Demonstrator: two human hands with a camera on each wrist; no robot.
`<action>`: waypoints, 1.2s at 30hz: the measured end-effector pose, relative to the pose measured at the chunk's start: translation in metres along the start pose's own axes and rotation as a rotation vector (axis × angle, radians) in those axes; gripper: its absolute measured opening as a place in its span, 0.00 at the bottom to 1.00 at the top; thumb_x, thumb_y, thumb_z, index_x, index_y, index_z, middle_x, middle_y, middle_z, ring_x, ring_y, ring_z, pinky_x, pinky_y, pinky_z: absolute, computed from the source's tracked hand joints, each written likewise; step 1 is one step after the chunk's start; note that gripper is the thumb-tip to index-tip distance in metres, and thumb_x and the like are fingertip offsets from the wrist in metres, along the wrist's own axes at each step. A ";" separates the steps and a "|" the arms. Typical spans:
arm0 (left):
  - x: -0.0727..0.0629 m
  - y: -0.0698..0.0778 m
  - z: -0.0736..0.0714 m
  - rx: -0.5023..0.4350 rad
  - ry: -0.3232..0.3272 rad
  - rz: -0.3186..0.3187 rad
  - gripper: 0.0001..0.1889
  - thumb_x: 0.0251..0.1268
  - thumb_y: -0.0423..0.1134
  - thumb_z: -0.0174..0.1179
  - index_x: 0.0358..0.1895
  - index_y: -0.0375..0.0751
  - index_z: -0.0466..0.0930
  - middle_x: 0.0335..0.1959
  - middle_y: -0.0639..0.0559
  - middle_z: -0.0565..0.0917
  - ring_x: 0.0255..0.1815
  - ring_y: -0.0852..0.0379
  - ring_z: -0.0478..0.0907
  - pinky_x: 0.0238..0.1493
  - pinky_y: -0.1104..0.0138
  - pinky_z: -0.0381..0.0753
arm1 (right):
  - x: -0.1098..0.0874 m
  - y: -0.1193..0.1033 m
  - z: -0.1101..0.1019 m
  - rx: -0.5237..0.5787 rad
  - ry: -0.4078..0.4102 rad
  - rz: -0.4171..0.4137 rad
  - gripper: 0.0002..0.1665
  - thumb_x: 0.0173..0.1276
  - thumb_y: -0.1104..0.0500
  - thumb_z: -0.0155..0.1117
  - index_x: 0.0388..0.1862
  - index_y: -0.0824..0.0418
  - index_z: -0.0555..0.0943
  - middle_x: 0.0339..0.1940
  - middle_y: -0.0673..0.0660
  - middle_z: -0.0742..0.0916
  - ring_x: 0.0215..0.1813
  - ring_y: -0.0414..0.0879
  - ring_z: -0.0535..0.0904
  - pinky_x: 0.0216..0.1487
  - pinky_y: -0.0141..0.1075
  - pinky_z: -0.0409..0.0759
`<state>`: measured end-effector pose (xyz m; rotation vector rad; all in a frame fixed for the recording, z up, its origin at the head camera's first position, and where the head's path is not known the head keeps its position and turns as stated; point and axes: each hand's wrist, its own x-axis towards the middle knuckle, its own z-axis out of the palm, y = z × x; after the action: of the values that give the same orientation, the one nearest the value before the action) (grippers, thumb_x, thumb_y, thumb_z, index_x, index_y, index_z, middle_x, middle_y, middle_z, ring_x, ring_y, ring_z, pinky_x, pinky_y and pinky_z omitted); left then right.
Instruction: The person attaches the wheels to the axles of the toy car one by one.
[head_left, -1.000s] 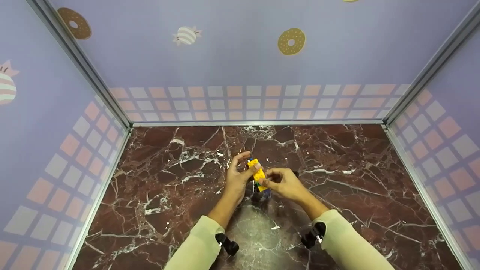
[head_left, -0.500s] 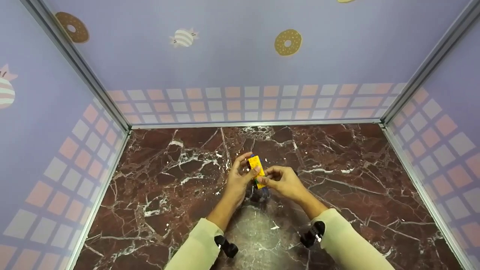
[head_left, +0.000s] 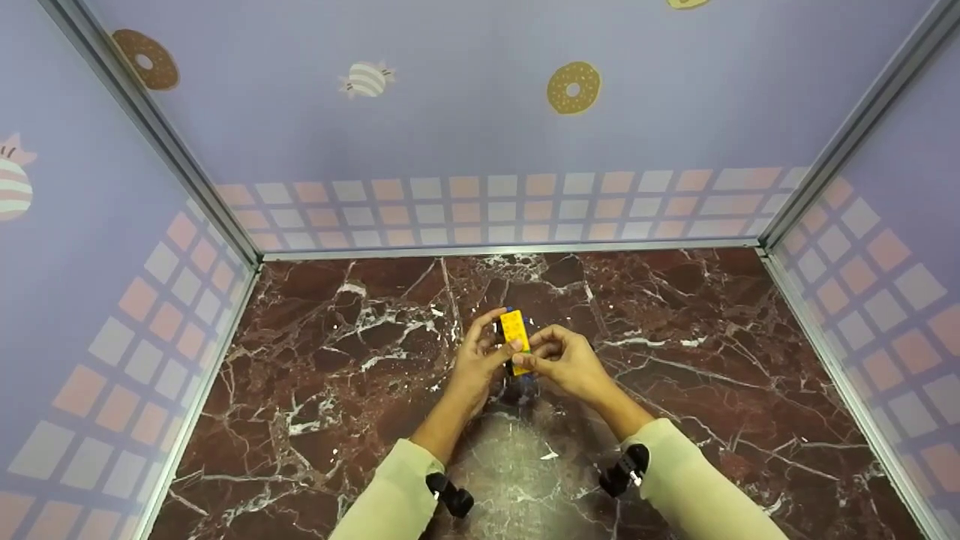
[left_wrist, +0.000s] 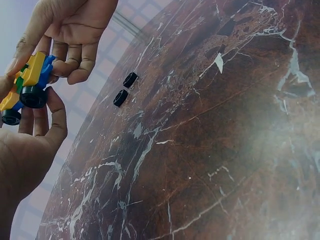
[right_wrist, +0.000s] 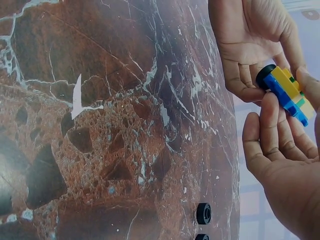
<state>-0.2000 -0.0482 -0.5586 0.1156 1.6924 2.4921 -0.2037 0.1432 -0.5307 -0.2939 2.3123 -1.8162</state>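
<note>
A small toy car [head_left: 514, 328] of building bricks, yellow on top with green and blue below, is held above the table between both hands. My left hand [head_left: 478, 358] grips it from the left, thumb on the yellow top. My right hand [head_left: 574, 366] pinches its near end between thumb and fingers. Two black wheels sit along the car's left side; the left wrist view shows the larger-looking wheel [left_wrist: 33, 97] by the left fingertips. Blue pieces [right_wrist: 286, 100] show on the other side in the right wrist view, where no wheels are seen.
Two loose black wheels lie on the marble table, one wheel [left_wrist: 130, 79] beside another wheel [left_wrist: 120, 97]; the head view does not show them. Patterned panels [head_left: 480, 135] enclose the back and sides of the dark red table [head_left: 360, 420]. Small cameras are strapped at both wrists.
The toy car has turned slightly, its long side now closer to straight ahead, and has shifted a little away from the person. Both hands keep their hold, with the left thumb lower on the yellow top.
</note>
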 end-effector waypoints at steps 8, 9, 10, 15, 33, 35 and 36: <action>0.001 -0.003 -0.003 -0.012 -0.025 0.005 0.37 0.77 0.29 0.68 0.84 0.38 0.62 0.72 0.34 0.75 0.61 0.53 0.82 0.61 0.62 0.91 | 0.000 0.001 -0.002 -0.001 -0.028 0.000 0.23 0.70 0.59 0.83 0.53 0.71 0.81 0.34 0.56 0.92 0.36 0.53 0.90 0.38 0.35 0.94; 0.001 -0.003 -0.004 -0.011 -0.026 0.003 0.37 0.77 0.29 0.67 0.84 0.39 0.61 0.72 0.35 0.74 0.61 0.53 0.82 0.60 0.62 0.92 | 0.000 0.001 -0.002 -0.004 -0.035 -0.004 0.23 0.71 0.58 0.82 0.53 0.71 0.82 0.34 0.57 0.92 0.36 0.53 0.90 0.38 0.35 0.94; 0.001 -0.004 -0.004 -0.013 -0.027 -0.004 0.37 0.78 0.29 0.67 0.84 0.40 0.62 0.71 0.35 0.75 0.60 0.52 0.83 0.59 0.61 0.93 | 0.000 0.002 -0.003 -0.005 -0.040 -0.008 0.24 0.71 0.58 0.82 0.54 0.72 0.82 0.35 0.58 0.92 0.36 0.52 0.90 0.39 0.35 0.94; 0.000 -0.004 -0.007 -0.030 -0.028 -0.042 0.35 0.81 0.31 0.65 0.85 0.49 0.62 0.64 0.41 0.80 0.56 0.51 0.86 0.54 0.59 0.96 | 0.001 0.005 -0.009 -0.013 -0.052 -0.016 0.25 0.75 0.57 0.78 0.59 0.74 0.81 0.40 0.64 0.93 0.37 0.54 0.91 0.45 0.45 0.97; -0.002 -0.007 -0.009 -0.014 0.022 -0.007 0.25 0.82 0.29 0.62 0.72 0.36 0.61 0.54 0.45 0.83 0.46 0.55 0.87 0.43 0.65 0.94 | 0.006 0.025 -0.032 -0.231 0.083 0.002 0.22 0.77 0.58 0.76 0.60 0.71 0.84 0.47 0.64 0.94 0.41 0.45 0.88 0.42 0.27 0.86; -0.003 -0.007 -0.009 -0.009 0.023 -0.013 0.24 0.82 0.29 0.62 0.71 0.35 0.62 0.54 0.45 0.83 0.46 0.55 0.87 0.43 0.66 0.94 | 0.007 0.026 -0.034 -0.236 0.094 0.010 0.21 0.77 0.58 0.76 0.60 0.71 0.84 0.47 0.64 0.94 0.41 0.46 0.90 0.42 0.26 0.86; -0.003 -0.007 -0.009 -0.007 0.021 -0.014 0.23 0.82 0.29 0.63 0.70 0.34 0.63 0.54 0.45 0.82 0.47 0.55 0.87 0.44 0.66 0.94 | 0.007 0.026 -0.035 -0.235 0.098 0.011 0.20 0.77 0.59 0.75 0.60 0.71 0.84 0.47 0.64 0.93 0.42 0.47 0.90 0.41 0.26 0.86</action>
<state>-0.1979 -0.0545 -0.5687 0.0761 1.6864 2.4977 -0.2205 0.1798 -0.5484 -0.2286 2.5937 -1.5868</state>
